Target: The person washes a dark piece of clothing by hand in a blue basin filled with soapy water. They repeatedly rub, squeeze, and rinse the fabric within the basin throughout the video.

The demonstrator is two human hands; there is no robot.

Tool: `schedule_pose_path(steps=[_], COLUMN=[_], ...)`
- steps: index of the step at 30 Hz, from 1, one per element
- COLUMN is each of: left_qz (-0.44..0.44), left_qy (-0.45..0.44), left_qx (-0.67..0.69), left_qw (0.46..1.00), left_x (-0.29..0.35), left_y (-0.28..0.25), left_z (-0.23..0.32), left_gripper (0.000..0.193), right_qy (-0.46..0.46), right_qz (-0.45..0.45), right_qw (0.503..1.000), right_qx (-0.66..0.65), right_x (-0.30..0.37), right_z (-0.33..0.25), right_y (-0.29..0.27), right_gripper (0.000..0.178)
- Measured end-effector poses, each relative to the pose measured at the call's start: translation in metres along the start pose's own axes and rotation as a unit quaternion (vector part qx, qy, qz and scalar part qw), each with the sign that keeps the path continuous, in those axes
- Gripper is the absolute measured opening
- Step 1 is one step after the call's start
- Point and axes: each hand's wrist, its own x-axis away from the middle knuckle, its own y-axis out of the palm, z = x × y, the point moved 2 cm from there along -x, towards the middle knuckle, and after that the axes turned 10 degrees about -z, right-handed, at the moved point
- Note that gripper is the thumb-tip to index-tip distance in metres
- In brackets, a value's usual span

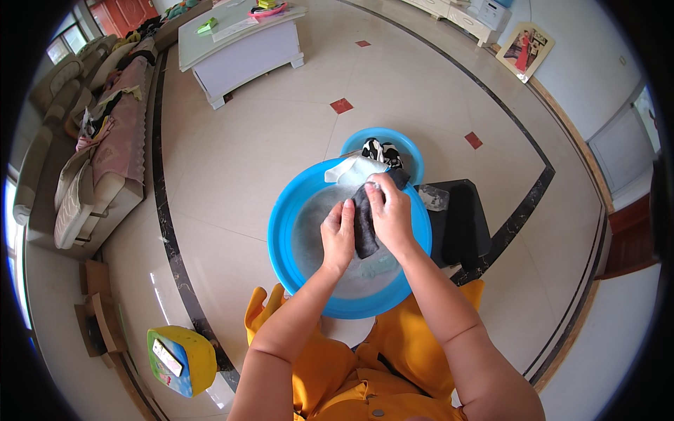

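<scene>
— How do the hands sit from where you are watching?

— I see both forearms come up from the lower edge and meet over the big blue basin point(284, 231). The left hand point(338, 235) has its fingers curled shut on the near edge of a dark grey cloth point(364, 223); the right hand point(390, 214) is closed over the cloth's far side, thumb pressing on top. Both have hold of it, palms turned toward each other.

— And where is that cloth?

— I make it out between the two hands, above the cloudy water, toward the basin's far rim. Its lower end hangs below the hands. A pale cloth point(353, 170) lies draped over the far rim, just beyond the right hand.

— Counts?

— I count two basins: the big one, and a smaller blue basin point(404, 144) touching its far side on the floor, with one black-and-white patterned cloth point(380, 151) in it. One dark stool point(460, 221) stands just beside the big basin's right side. Two hands, one dark cloth held.
</scene>
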Motion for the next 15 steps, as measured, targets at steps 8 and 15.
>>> schedule_pose_path(steps=[8, 15], left_qz=[-0.003, -0.004], left_qy=[0.043, -0.043], left_qx=[0.009, 0.236], left_qw=[0.999, 0.971], left_x=[0.003, -0.002], left_y=[0.007, -0.004], left_z=[0.007, 0.007], left_gripper=[0.029, 0.039], right_qy=[-0.025, -0.141], right_qz=[0.007, -0.055], right_qw=[0.998, 0.986], right_qx=[0.057, 0.066], right_x=[0.002, 0.025], right_z=[0.000, -0.018], right_y=[0.002, 0.030], right_gripper=[0.011, 0.014])
